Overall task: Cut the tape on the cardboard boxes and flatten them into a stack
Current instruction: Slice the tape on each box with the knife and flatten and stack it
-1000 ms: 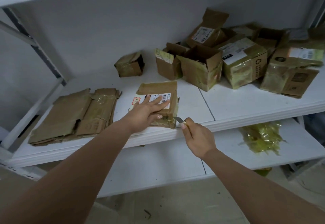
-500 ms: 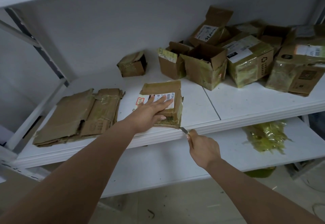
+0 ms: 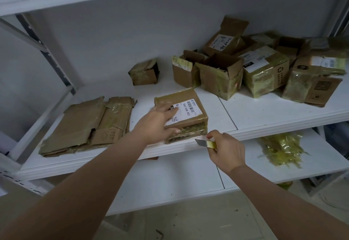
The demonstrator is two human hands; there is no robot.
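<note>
I note left hand (image 3: 160,121) spread flat steadying the taped box (image 3: 182,114); right hand (image 3: 225,150) pinches the cutter (image 3: 205,143), poised for the seam.

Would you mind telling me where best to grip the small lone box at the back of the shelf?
Probably across its two side walls, coming from the front: the small box stands apart from the others, so both sides look free.

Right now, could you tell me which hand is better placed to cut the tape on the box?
The right hand: it grips the knife, blade beside the box's taped front edge. The left hand rests on top, steadying it.
</note>
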